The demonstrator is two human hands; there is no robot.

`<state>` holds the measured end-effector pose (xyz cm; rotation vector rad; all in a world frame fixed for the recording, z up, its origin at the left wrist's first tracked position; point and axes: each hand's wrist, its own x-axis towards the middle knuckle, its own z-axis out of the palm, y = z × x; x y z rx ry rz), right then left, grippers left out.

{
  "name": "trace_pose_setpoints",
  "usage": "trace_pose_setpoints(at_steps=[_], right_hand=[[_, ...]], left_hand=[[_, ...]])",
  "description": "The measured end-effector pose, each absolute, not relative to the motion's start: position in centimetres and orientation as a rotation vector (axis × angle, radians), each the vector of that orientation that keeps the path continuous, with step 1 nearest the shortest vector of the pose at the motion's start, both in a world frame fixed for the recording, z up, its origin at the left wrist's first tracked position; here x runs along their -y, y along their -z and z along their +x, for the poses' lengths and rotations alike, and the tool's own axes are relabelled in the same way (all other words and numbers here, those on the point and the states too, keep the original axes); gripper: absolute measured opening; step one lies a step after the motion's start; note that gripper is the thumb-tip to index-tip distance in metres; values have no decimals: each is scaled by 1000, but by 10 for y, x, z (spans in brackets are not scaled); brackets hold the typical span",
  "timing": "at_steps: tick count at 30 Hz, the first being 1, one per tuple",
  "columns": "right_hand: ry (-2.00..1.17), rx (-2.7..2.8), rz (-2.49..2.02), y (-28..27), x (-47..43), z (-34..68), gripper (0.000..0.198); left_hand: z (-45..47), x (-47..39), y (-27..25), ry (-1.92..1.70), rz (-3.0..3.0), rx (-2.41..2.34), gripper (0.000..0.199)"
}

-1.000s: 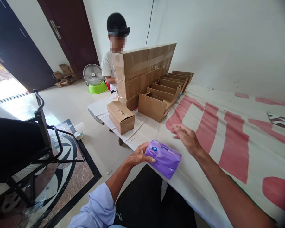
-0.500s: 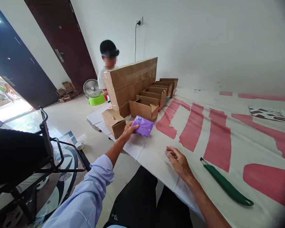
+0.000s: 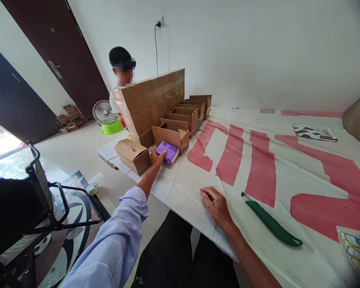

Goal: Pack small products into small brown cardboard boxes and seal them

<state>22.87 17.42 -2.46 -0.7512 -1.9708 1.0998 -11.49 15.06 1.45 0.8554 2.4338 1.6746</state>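
My left hand (image 3: 157, 158) grips a purple plastic-wrapped packet (image 3: 168, 152) by its left end, thumb on top. The packet lies low over the table, just in front of an open cardboard box (image 3: 171, 136); whether it touches the table I cannot tell. Left of that hand is a brown carton (image 3: 133, 155) with a torn slot in its top. My right hand (image 3: 215, 204) rests near the table's front edge, its fingers curled together with nothing seen in them. To its right lies a long green curved tool (image 3: 271, 222) with a metal tip.
Several open boxes (image 3: 195, 108) run back in a row beside a wall of stacked cartons (image 3: 151, 104). Behind it stands another person (image 3: 115, 100). A red-marked white cloth (image 3: 225, 176) covers the table. A fan (image 3: 104, 112) and black-framed chair (image 3: 45, 196) are at the left.
My left hand has brought the purple packet down and nearer the open box, and the packet is turned flatter. My right hand's fingers have drawn together. The camera view has swung right.
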Motion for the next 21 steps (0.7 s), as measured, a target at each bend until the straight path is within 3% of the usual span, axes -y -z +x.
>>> trace_pose_setpoints(at_steps=[6,15,21], right_hand=[[-1087,1967,-748,25,-172,229,25],[-1070,1967,-728,24,-170,229,24],[-1072,1989,-769,30,-173,224,27]], left_hand=[[-86,-134,-2,-1539,1023,-2554,121],[-79,-137,-5,-1372,946,-2673,95],[-76,-136,0,-1414,948,-2686,95]])
